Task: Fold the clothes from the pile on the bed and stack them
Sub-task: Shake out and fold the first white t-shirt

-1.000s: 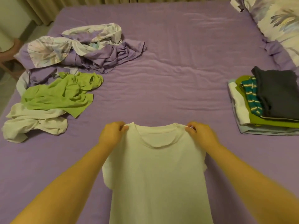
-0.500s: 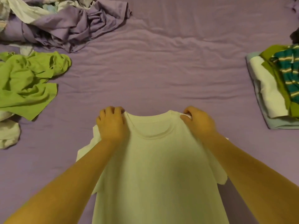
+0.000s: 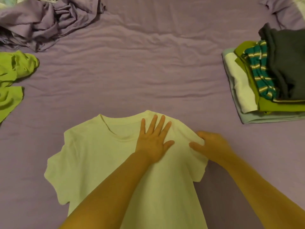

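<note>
Both hands are off the collar now: I'm seeing the left hand (image 3: 152,139) pressing flat, fingers spread, on the shirt (image 3: 99,154). The right hand (image 3: 212,146) is pinching the right shoulder, so folding is starting.

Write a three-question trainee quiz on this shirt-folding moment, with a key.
1. True or false: the white T-shirt lies spread on the purple bed sheet.
2. Which hand presses flat, fingers spread, near the collar? A. left hand B. right hand
3. Fill in: the top item of the folded stack is ____ grey.

Key: 1 true; 2 A; 3 dark. The right hand grips the shirt's shoulder.
</note>
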`<state>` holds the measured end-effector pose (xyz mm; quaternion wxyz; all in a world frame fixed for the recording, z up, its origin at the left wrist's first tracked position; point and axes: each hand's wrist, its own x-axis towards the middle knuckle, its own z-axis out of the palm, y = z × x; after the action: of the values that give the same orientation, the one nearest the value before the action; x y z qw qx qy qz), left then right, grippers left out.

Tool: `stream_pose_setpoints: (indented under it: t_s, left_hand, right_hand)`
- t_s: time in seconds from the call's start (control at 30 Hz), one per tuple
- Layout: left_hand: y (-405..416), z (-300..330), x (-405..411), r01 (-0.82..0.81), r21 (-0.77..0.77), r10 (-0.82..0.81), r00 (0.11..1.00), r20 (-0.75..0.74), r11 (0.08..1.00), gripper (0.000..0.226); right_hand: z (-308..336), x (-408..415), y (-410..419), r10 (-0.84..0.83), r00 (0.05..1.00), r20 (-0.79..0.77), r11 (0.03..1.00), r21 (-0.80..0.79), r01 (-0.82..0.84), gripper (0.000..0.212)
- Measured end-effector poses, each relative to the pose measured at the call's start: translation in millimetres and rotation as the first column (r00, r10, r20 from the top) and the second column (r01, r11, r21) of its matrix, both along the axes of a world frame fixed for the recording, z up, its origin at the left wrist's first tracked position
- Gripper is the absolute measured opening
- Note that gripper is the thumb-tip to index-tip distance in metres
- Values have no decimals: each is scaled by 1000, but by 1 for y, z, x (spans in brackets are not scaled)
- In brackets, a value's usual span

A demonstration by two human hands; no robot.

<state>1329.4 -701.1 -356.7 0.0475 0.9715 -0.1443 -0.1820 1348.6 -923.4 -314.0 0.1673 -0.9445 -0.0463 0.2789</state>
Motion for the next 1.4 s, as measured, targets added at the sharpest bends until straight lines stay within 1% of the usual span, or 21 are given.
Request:
stream_pose_setpoints:
  t_s: [0.03, 0.1, 0.17, 0.23, 0.27, 0.33, 0.37, 0.4, 0.5, 0.6, 0.63, 0.7, 0.77, 0.9, 1.0, 1.03, 1.07, 1.13, 1.27, 1.33, 1.4]
  left_hand:
    - [-2, -2, 0, -15, 11, 15, 1000, 1, 1000, 74]
    - [-8, -4, 2, -58, 29, 59, 998, -20, 998, 83]
    - [-14, -5, 5, -80, 55, 82, 996, -43, 995, 92]
    - [-17, -1, 6, -81, 90, 85, 995, -47, 993, 96]
    - [-18, 1, 5, -84, 106, 89, 995, -38, 991, 97]
    - [-22, 6, -3, -82, 116, 82, 997, 6, 990, 92]
    - [-26, 8, -12, -67, 97, 64, 997, 35, 993, 88]
    - [-32, 9, -24, -41, 59, 38, 998, 59, 997, 84]
    - [-49, 9, -66, 42, -38, -39, 996, 76, 998, 81]
    - [-47, 6, -90, 22, 15, -23, 997, 74, 1000, 82]
    - [-43, 6, -94, 15, 27, -17, 997, 78, 1000, 83]
    - [-34, 8, -100, 6, 35, -8, 998, 66, 999, 84]
    - [-24, 11, -107, -23, 45, 21, 999, 27, 999, 84]
    - [3, 15, -128, -66, 75, 67, 998, -10, 995, 79]
    - [29, 23, -143, -105, 104, 108, 994, -26, 989, 72]
    - [40, 26, -148, -114, 122, 117, 993, -19, 986, 71]
    - [52, 28, -151, -121, 138, 125, 992, -20, 983, 70]
    - [79, 31, -157, -154, 162, 162, 986, -36, 975, 69]
    - [139, 33, -161, -233, 160, 241, 970, -34, 959, 66]
    - [168, 37, -156, -325, 135, 324, 946, 32, 936, 65]
    - [195, 43, -146, -498, 57, 493, 866, 85, 865, 65]
  right_hand:
    - [0, -1, -7, -40, 999, 11, 998, 42, 40, 25]
    - [0, -4, -16, -206, 977, 55, 963, 188, 193, 16]
    - [-2, -6, -20, -373, 920, 119, 902, 280, 329, 13]
    - [-4, -13, -21, -484, 864, 140, 839, 355, 413, 15]
    - [-4, -17, -20, -526, 843, 111, 801, 398, 447, 23]
    - [-6, -30, -15, -533, 845, 43, 775, 425, 468, 56]
    - [-8, -38, -12, -504, 863, 30, 792, 414, 448, 71]
    - [-10, -45, -9, -470, 882, 35, 809, 416, 415, 78]
    - [-13, -57, -8, -394, 914, 95, 837, 449, 314, 66]
    - [-9, -44, -13, -397, 909, 125, 864, 386, 324, 61]
    - [-7, -39, -13, -372, 918, 137, 893, 323, 314, 61]
    - [-2, -36, -10, -230, 947, 224, 973, 90, 215, 62]
    - [8, -41, 2, -47, 942, 331, 989, -115, 89, 61]
    - [15, -72, 43, 306, 868, 390, 948, -206, -242, 57]
    - [9, -96, 79, 492, 824, 280, 868, -233, -439, 54]
    - [5, -103, 90, 518, 818, 250, 851, -245, -464, 49]
    - [3, -107, 100, 521, 826, 215, 847, -248, -470, 50]
    - [0, -111, 119, 487, 861, 145, 865, -220, -452, 68]
    - [-5, -107, 161, 524, 847, 96, 845, -188, -501, 76]
    - [-6, -103, 183, 575, 812, 101, 813, -182, -553, 78]
    - [-11, -101, 206, 638, 759, 133, 768, -186, -613, 76]
